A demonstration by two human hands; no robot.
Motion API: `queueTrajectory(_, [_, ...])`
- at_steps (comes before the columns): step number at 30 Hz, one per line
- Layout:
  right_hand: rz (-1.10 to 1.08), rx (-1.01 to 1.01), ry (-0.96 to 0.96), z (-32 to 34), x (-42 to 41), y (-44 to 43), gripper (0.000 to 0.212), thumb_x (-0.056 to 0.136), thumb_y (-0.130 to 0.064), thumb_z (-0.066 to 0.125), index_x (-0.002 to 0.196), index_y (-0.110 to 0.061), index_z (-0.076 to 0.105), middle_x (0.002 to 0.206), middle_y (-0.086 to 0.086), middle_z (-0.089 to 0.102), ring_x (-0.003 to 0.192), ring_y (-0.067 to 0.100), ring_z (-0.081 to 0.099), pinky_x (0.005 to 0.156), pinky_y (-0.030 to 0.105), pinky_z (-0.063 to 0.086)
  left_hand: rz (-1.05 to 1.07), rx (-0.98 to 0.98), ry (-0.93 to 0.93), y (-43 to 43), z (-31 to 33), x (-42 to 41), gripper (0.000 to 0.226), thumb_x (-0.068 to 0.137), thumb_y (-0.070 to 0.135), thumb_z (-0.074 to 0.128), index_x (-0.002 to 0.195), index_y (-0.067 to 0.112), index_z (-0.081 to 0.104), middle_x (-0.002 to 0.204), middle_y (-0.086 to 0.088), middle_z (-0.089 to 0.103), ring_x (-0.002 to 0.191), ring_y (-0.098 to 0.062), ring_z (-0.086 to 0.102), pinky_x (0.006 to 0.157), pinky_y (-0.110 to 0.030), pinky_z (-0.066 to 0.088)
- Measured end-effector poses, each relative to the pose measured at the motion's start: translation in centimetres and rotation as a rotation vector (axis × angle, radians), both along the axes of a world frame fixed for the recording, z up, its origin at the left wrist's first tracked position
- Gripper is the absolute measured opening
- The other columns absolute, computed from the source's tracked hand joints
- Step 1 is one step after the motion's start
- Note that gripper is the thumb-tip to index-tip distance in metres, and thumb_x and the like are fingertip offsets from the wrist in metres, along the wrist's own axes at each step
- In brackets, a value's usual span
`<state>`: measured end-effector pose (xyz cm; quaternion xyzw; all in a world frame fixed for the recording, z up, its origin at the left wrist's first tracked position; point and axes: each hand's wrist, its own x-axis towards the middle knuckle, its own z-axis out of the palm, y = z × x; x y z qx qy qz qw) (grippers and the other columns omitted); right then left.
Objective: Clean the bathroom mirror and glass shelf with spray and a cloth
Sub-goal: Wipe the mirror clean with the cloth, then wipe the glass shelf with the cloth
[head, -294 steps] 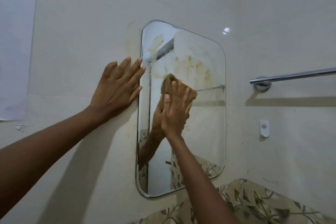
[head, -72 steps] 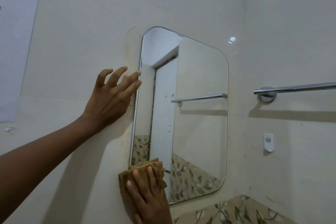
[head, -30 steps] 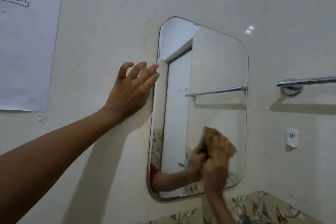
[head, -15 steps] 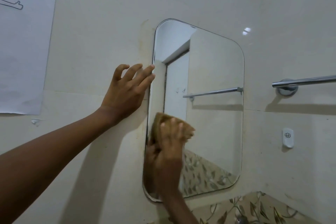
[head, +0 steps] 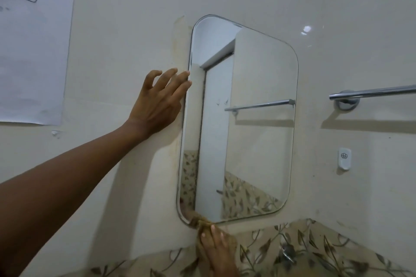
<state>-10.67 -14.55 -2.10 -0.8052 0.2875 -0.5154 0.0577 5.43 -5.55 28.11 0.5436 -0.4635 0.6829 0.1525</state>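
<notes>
- The tiled wall (head: 126,51) carries everything here: a sheet of paper (head: 33,51) near its upper left corner, the mirror in the middle, a chrome towel rail (head: 371,92) and a small white hook (head: 344,161) towards the right edge.
- The mirror (head: 258,119), a tall pane with rounded corners, looks clear across most of its face; a yellowish stain marks the wall just beside its upper left corner, and grime shows along its left edge.
- No glass shelf and no spray bottle are in view, so by my judgement that half of the job is not yet done.
- The left hand (head: 157,103) lies open on the wall, fingers spread, fingertips touching the mirror's left edge and gripping nothing.
- The right hand (head: 217,247) presses the cloth flat, fingers extended over it, at the mirror's bottom left corner.
- The brown cloth (head: 200,224) is bunched against the lower rim, partly on glass, partly on wall.
- To do this step well, I would push a folded edge of cloth into the bevel and follow the curve of the corner, keeping pressure even.
- A dirty cloth may smear the cleaned face, so turning to a fresh side seems wise.
</notes>
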Motion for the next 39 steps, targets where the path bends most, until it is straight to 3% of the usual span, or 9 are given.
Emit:
queueTrajectory(2, [0.22,0.453,0.036,-0.5,-1.7,1.6,0.044,0.091,-0.04,0.027,0.102,-0.082,0.032,0.139,-0.018,0.042,0.126,0.012,0.045,0.103,0.005,0.023,-0.042,0.044,0.021,0.3,-0.6,-0.2,0.042,0.087,0.01,0.029,0.123,0.012,0.048,0.136,-0.007,0.052,0.124,-0.027,0.048,0.099,-0.04,0.023])
queueTrajectory(5, [0.45,1.069,-0.181,0.9,-3.1,1.9,0.055,0.081,0.012,0.042,0.106,-0.029,0.068,0.142,0.016,0.045,0.077,0.025,0.061,0.065,0.018,0.047,-0.166,0.117,0.069,1.4,-3.2,-0.5,0.042,0.082,0.008,0.034,0.12,0.014,0.052,0.133,-0.007,0.054,0.124,-0.025,0.048,0.098,-0.039,0.023])
queueTrajectory(10, [0.78,1.59,-0.559,3.2,-5.1,5.1,0.04,0.069,0.005,0.059,0.108,0.011,0.059,0.11,0.033,0.061,0.084,0.045,0.064,0.081,0.052,0.052,-0.43,0.243,0.127,5.8,-12.9,-1.9,0.036,0.076,0.006,0.045,0.107,0.013,0.063,0.116,-0.004,0.065,0.11,-0.02,0.055,0.09,-0.037,0.032])
queueTrajectory(12, [0.927,1.678,-0.628,4.7,-5.5,8.0,0.024,0.072,0.002,0.059,0.095,0.01,0.059,0.089,0.035,0.066,0.075,0.045,0.064,0.073,0.056,0.053,-0.56,0.34,0.392,8.0,-17.8,-2.9,0.03,0.076,0.009,0.046,0.098,0.018,0.065,0.099,0.001,0.069,0.09,-0.016,0.061,0.08,-0.027,0.038])
queueTrajectory(17, [0.953,1.507,-0.635,4.5,-3.7,11.6,0.042,0.077,0.005,0.06,0.118,0.007,0.052,0.096,0.033,0.066,0.065,0.039,0.068,0.051,0.042,0.059,-0.896,0.362,1.74,12.2,-26.4,-5.3,0.012,0.085,0.043,0.054,0.094,0.037,0.061,0.102,0.003,0.068,0.09,-0.013,0.065,0.076,-0.026,0.051])
queueTrajectory(20, [0.934,1.503,-0.636,3.6,-2.4,12.8,0.038,0.081,0.0,0.059,0.118,0.0,0.052,0.104,0.032,0.065,0.068,0.039,0.069,0.048,0.042,0.058,-0.932,0.456,2.114,14.4,-27.8,-6.4,0.02,0.088,0.034,0.057,0.095,0.018,0.068,0.097,-0.007,0.071,0.089,-0.022,0.069,0.077,-0.034,0.053])
queueTrajectory(26, [0.641,0.962,-0.148,4.1,-2.9,13.4,0.025,0.076,-0.015,0.073,0.096,-0.001,0.067,0.1,0.02,0.071,0.097,0.034,0.067,0.083,0.043,0.054,-0.934,0.247,2.002,17.4,-27.5,-5.0,0.026,0.09,0.024,0.055,0.094,0.0,0.064,0.089,-0.016,0.069,0.083,-0.026,0.068,0.073,-0.036,0.057])
queueTrajectory(34, [0.485,0.855,0.138,1.9,-1.2,12.9,0.021,0.071,-0.009,0.075,0.061,0.0,0.06,0.057,0.01,0.057,0.047,0.007,0.052,0.049,0.018,0.043,-0.673,0.323,1.986,17.4,-29.4,-2.0,0.017,0.088,0.024,0.061,0.081,0.009,0.064,0.071,-0.006,0.06,0.058,-0.016,0.058,0.045,-0.024,0.048])
queueTrajectory(39, [0.302,0.663,0.287,-0.8,0.8,11.4,0.039,0.07,-0.015,0.077,0.046,-0.013,0.045,0.043,-0.001,0.041,0.04,0.008,0.036,0.049,0.023,0.033,-0.547,0.278,1.878,15.5,-31.8,-0.5,0.015,0.083,0.016,0.067,0.074,0.023,0.057,0.072,0.0,0.06,0.06,-0.016,0.058,0.043,-0.022,0.046])
